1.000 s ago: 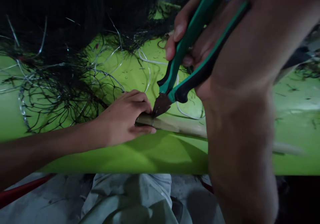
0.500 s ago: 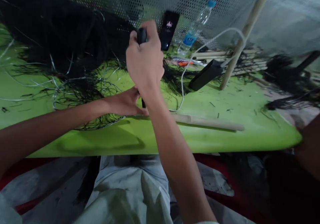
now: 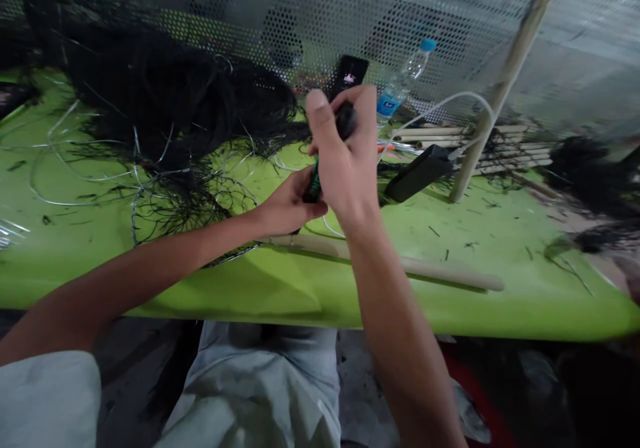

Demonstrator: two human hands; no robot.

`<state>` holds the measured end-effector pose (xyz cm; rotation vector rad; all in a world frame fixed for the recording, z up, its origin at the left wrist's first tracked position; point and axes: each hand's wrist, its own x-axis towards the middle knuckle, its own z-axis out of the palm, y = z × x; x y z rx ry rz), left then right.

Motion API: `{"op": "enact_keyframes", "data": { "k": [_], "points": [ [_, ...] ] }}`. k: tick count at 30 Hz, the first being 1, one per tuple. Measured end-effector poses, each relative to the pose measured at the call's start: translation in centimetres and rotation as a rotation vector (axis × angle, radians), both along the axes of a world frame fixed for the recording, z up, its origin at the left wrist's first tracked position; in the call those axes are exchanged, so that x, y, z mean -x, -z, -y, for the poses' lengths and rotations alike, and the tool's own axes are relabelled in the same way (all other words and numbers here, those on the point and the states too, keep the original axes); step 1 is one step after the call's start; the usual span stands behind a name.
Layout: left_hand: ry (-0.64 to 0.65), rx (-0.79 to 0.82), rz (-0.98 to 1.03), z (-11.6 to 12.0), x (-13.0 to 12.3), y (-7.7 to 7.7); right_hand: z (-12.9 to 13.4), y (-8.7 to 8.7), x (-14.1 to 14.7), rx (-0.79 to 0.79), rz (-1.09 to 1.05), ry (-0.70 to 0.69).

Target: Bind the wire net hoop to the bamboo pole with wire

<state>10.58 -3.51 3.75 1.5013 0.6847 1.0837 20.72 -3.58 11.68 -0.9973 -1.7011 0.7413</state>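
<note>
My right hand (image 3: 345, 161) is closed round the black, rounded end of a black and green hand tool (image 3: 314, 185), which looks like a screwdriver and is held tilted. My left hand (image 3: 289, 203) grips the tool lower down, thumb and fingers round it. Below this hand, a small metal piece touches a pale wooden stick (image 3: 430, 270) lying along the near side of the table. The tool's tip is mostly hidden by my left fingers. Left of the stick, a wire hoop with black netting (image 3: 185, 211) lies on the green surface.
On the green table (image 3: 520, 295) lie a heap of black netting (image 3: 165, 95), a black box (image 3: 420, 171) with a white cable, and several thin sticks (image 3: 515, 151). A wooden pole (image 3: 487, 115) rises at right. Behind are a phone (image 3: 351, 71) and a water bottle (image 3: 393, 98).
My right hand has turned at the wrist, its thumb now raised, and the tool tilts more. The whole view has shifted, so the table's things appear lower.
</note>
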Motion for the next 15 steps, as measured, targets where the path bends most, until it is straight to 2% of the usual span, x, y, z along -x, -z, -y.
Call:
{"op": "enact_keyframes", "data": {
  "k": [2,6,9,11,13,15],
  "points": [
    [0.039,0.013,-0.002,0.1,0.5,-0.2,-0.6,-0.6,-0.7,0.006,-0.079,-0.107],
    [0.110,0.023,-0.018,0.4,1.0,-0.9,-4.1,-0.5,-1.8,0.142,-0.280,-0.635],
    [0.154,0.015,-0.071,0.4,0.9,-1.3,-5.7,0.3,-2.1,0.272,-0.234,-0.939],
    [0.172,0.029,-0.079,0.3,0.9,-1.4,-5.8,0.8,-2.2,0.355,-0.216,-0.994],
    [0.188,0.017,-0.123,0.3,1.3,-1.6,-5.6,1.2,-2.3,0.362,-0.321,-0.992],
    [0.214,-0.049,-0.309,0.4,2.2,-1.9,-5.4,1.4,-2.5,0.322,-0.442,-1.007]
  ]
}}
